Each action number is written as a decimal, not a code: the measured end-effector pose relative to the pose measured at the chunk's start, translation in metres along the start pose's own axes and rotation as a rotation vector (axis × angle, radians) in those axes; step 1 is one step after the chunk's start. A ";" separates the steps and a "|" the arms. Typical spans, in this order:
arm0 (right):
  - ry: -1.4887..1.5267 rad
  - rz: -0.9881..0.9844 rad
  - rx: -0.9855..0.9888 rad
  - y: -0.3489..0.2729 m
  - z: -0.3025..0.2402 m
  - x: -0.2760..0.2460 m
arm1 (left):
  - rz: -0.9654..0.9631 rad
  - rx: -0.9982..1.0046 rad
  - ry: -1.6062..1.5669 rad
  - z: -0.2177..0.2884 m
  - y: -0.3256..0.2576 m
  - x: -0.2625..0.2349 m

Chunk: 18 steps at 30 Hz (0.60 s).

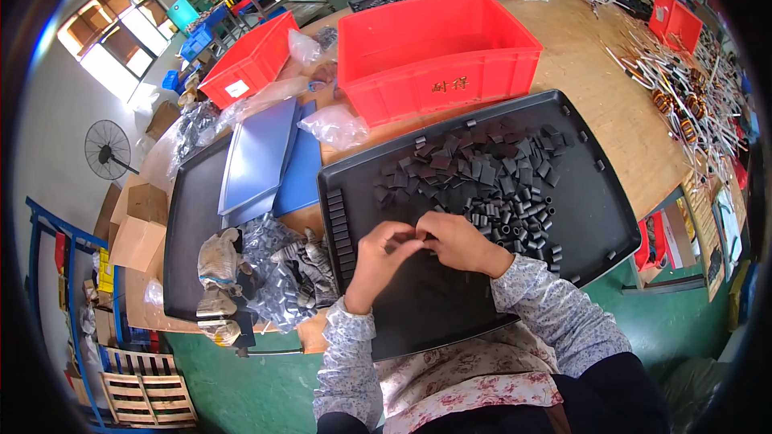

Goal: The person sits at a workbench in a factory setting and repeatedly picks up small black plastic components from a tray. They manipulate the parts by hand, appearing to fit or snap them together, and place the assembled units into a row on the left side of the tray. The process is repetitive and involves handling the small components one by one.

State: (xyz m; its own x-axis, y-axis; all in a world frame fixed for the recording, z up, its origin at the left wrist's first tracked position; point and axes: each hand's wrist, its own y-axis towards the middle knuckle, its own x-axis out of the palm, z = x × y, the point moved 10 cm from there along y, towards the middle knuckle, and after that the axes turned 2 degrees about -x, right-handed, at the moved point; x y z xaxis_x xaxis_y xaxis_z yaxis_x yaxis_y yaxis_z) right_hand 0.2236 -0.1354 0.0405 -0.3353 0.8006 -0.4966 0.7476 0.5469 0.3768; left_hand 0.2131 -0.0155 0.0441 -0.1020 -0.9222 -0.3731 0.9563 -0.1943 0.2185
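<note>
Factory workshop: red bins (402,93), piled black parts (482,171), wooden pallet (145,395)

My sleeves (563,305): whitish, small blue-violet floral print. Cloth at my waist (498,398): cream, reddish-pink flowers. Small pieces (482,170) and my tray (430,313): black. Large bin (394,92): red. Tabletop (591,48): tan. Floor (249,390): green.

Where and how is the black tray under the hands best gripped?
Probably by the raised rim of the tray, left and right sides, from outside: it lies flat with loose pieces on it, so keep it level. At left, reach between blue sheets and gloves; bare table flanks the right rim.
</note>
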 end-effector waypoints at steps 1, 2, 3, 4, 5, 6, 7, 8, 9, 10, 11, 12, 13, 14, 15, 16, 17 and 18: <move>-0.058 0.055 -0.006 0.000 0.003 -0.005 | -0.044 -0.080 0.011 -0.006 -0.004 0.011; -0.036 0.040 -0.011 0.000 0.005 -0.004 | -0.065 -0.061 0.057 -0.010 -0.006 0.016; -0.013 0.025 -0.017 0.001 0.005 -0.003 | -0.086 -0.042 0.103 -0.014 -0.006 0.020; 0.011 0.009 -0.022 0.002 0.005 -0.002 | -0.080 -0.050 0.070 -0.018 -0.007 0.020; -0.143 0.100 -0.065 0.002 0.001 -0.009 | -0.079 -0.059 0.037 -0.021 -0.007 0.021; -0.298 0.189 -0.108 0.002 -0.005 -0.014 | -0.078 -0.068 0.005 -0.023 -0.007 0.022; -0.453 0.277 -0.150 0.000 -0.012 -0.020 | -0.079 -0.099 0.006 -0.025 -0.008 0.021; -0.596 0.261 -0.128 0.001 -0.014 -0.023 | -0.083 -0.131 0.007 -0.024 -0.010 0.021; -0.658 0.239 -0.111 0.002 -0.010 -0.024 | -0.088 -0.163 0.008 -0.025 -0.011 0.022; -0.719 0.216 -0.094 0.001 -0.006 -0.025 | -0.074 -0.121 -0.022 -0.022 -0.009 0.022; -0.778 0.192 -0.084 0.002 -0.004 -0.024 | -0.054 -0.079 -0.048 -0.018 -0.008 0.020; -0.772 0.187 -0.091 0.001 -0.005 -0.023 | -0.033 -0.037 -0.074 -0.014 -0.007 0.018; -0.802 0.168 -0.086 0.000 -0.004 -0.021 | -0.054 -0.060 -0.100 -0.017 -0.007 0.020; -0.827 0.148 -0.085 0.000 -0.002 -0.017 | -0.071 -0.084 -0.122 -0.021 -0.009 0.020; -0.853 0.129 -0.085 0.000 -0.002 -0.014 | -0.087 -0.108 -0.144 -0.025 -0.010 0.021; -0.850 0.123 -0.076 0.000 -0.003 -0.013 | -0.082 -0.111 -0.150 -0.029 -0.011 0.021; -0.850 0.117 -0.065 0.000 -0.006 -0.013 | -0.080 -0.113 -0.157 -0.031 -0.012 0.023; -0.849 0.111 -0.053 0.000 -0.007 -0.013 | -0.077 -0.115 -0.163 -0.032 -0.012 0.024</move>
State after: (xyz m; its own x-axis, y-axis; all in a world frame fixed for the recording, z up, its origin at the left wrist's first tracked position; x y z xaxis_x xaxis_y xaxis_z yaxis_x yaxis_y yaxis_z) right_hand 0.2240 -0.1441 0.0530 0.2969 0.4076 -0.8636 0.7155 0.5039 0.4838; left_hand 0.2079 -0.0246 0.0032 -0.2099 -0.9499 -0.2316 0.9680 -0.2352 0.0875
